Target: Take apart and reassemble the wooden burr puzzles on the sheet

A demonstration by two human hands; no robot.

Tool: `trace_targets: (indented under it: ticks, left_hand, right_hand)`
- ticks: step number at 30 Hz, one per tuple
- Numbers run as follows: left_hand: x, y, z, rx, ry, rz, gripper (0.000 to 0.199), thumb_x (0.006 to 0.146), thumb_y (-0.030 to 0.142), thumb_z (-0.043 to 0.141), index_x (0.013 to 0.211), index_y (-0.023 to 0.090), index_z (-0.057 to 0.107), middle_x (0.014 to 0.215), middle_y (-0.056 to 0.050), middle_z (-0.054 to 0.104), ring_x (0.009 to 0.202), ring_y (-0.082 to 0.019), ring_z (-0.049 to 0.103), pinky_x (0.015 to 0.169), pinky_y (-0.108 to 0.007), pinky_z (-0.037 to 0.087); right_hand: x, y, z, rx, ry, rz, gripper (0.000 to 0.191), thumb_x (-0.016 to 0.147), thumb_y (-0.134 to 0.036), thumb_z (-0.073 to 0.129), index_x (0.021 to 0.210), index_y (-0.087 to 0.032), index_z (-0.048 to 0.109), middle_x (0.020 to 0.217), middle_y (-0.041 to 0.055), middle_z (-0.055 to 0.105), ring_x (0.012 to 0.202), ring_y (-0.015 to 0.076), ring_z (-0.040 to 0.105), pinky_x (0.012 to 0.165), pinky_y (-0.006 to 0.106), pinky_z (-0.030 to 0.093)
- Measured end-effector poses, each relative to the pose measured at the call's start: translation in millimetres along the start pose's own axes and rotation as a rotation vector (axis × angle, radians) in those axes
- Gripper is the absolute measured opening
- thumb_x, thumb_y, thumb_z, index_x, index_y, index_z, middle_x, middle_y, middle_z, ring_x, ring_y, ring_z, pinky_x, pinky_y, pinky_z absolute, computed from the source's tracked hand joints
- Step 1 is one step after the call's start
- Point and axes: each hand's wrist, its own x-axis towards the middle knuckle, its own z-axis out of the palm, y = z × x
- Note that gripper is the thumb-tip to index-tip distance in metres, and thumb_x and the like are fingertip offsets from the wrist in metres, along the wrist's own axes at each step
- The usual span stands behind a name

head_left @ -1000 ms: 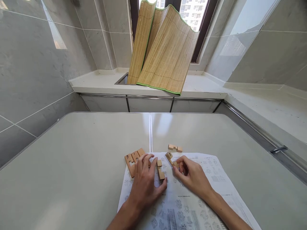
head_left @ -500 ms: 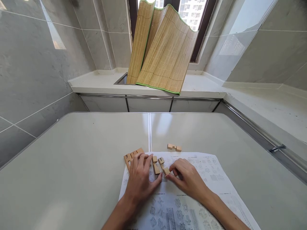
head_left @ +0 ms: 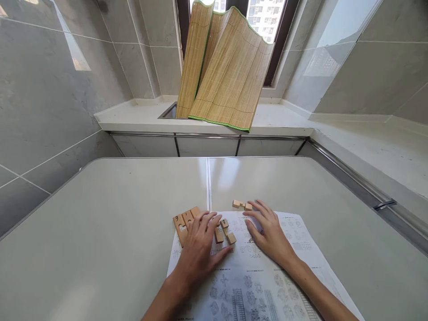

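My left hand [head_left: 202, 238] rests over the top of the printed sheet [head_left: 264, 263], fingers spread and partly covering some wooden puzzle pieces. To its left lie several notched wooden pieces [head_left: 181, 226] side by side, one with a dark mark. Just right of its fingers are a wooden piece [head_left: 218, 236], partly hidden, and a notched piece with a number [head_left: 230, 238]. My right hand [head_left: 269, 225] has its fingers stretched out, their tips beside a narrow-waisted wooden piece [head_left: 248, 207] beyond the sheet's top edge. Whether they touch it I cannot tell.
A pale table [head_left: 110, 232] with a centre seam spreads around the sheet. Behind it, a bamboo mat [head_left: 230, 76] leans on a white ledge [head_left: 140, 117] before a window. Grey tiled walls [head_left: 50, 89] stand on both sides, and a metal rail [head_left: 347, 174] runs along the right.
My right hand has let go of the numbered piece and moved away from me to the far piece, its fingers opening out. My left hand has shifted slightly right over the pieces.
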Motion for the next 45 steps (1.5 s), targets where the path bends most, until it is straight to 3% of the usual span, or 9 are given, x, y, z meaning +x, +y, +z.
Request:
trace_targets:
  ticks: [6,12,18,27,33,36,41,45]
  left_hand:
    - [2.4,5.6,2.5,0.010,-0.067,0.067,0.058,0.085,0.028,0.076,0.138,0.033,0.053,0.142,-0.006,0.059,0.135,-0.030,0.049,0.110,-0.054,0.045]
    - [3.6,6.5,3.8,0.064,-0.031,0.032,0.033,0.088,0.025,0.073,0.119,0.028,0.064,0.137,-0.006,0.062,0.128,-0.031,0.053,0.106,-0.054,0.045]
    - [2.4,-0.5,2.4,0.087,0.008,-0.039,0.042,0.091,0.029,0.068,0.131,0.028,0.056,0.136,-0.007,0.061,0.124,-0.030,0.056,0.103,-0.049,0.047]
    - [3.1,-7.4,-1.1,0.085,0.071,-0.070,0.048,0.092,0.029,0.063,0.137,0.023,0.047,0.133,-0.009,0.063,0.128,-0.030,0.052,0.108,-0.049,0.042]
    - [2.2,-20.8,-2.3,0.168,0.103,-0.127,0.076,0.086,0.058,0.066,0.146,0.019,0.040,0.150,-0.017,0.049,0.143,-0.039,0.037,0.116,-0.059,0.030]
    - [2.6,-28.4,-3.8,0.165,0.097,-0.133,0.090,0.080,0.066,0.067,0.149,0.018,0.034,0.151,-0.019,0.047,0.144,-0.040,0.037,0.118,-0.060,0.026]
    - [4.6,-28.4,-7.8,0.100,0.073,-0.144,0.081,0.082,0.061,0.069,0.145,0.021,0.039,0.135,-0.015,0.060,0.126,-0.036,0.053,0.110,-0.057,0.036]
    - [5.2,-26.0,-10.0,0.072,0.052,-0.135,0.072,0.085,0.057,0.068,0.142,0.022,0.043,0.129,-0.014,0.062,0.118,-0.034,0.057,0.101,-0.052,0.043]
  right_hand:
    - [1.1,-9.0,-1.5,0.097,0.050,-0.041,0.033,0.103,-0.024,0.041,0.127,-0.029,0.063,0.138,0.0107,0.056,0.136,0.0307,0.046,0.108,0.055,0.044]
    - [-2.5,-23.6,-9.8,0.182,0.046,-0.036,0.030,0.101,-0.027,0.047,0.125,-0.030,0.066,0.134,0.0110,0.056,0.117,0.0287,0.059,0.095,0.046,0.055]
    - [-5.9,-31.3,-8.2,0.215,-0.069,-0.105,0.029,0.102,-0.021,0.045,0.116,-0.029,0.069,0.126,0.0109,0.060,0.109,0.0257,0.063,0.091,0.042,0.056]
    - [-11.6,-34.3,0.3,0.171,-0.141,-0.237,0.034,0.101,-0.014,0.046,0.125,-0.029,0.063,0.128,0.0122,0.058,0.114,0.0266,0.060,0.089,0.044,0.057]
    - [-11.6,-36.1,-0.5,0.162,-0.167,-0.270,0.039,0.098,-0.012,0.048,0.131,-0.029,0.059,0.131,0.0120,0.057,0.120,0.0272,0.057,0.095,0.047,0.055]
    - [-11.9,-36.8,-0.8,0.164,-0.169,-0.286,0.041,0.098,-0.011,0.049,0.133,-0.030,0.058,0.132,0.0124,0.057,0.120,0.0280,0.057,0.094,0.048,0.056]
    - [-12.9,-37.1,0.5,0.169,-0.156,-0.277,0.043,0.096,-0.009,0.049,0.133,-0.030,0.057,0.131,0.0132,0.056,0.114,0.0275,0.059,0.088,0.046,0.058]
    - [-13.2,-38.3,1.2,0.169,-0.174,-0.267,0.046,0.096,-0.008,0.049,0.136,-0.030,0.056,0.134,0.0134,0.054,0.115,0.0277,0.058,0.089,0.047,0.057]
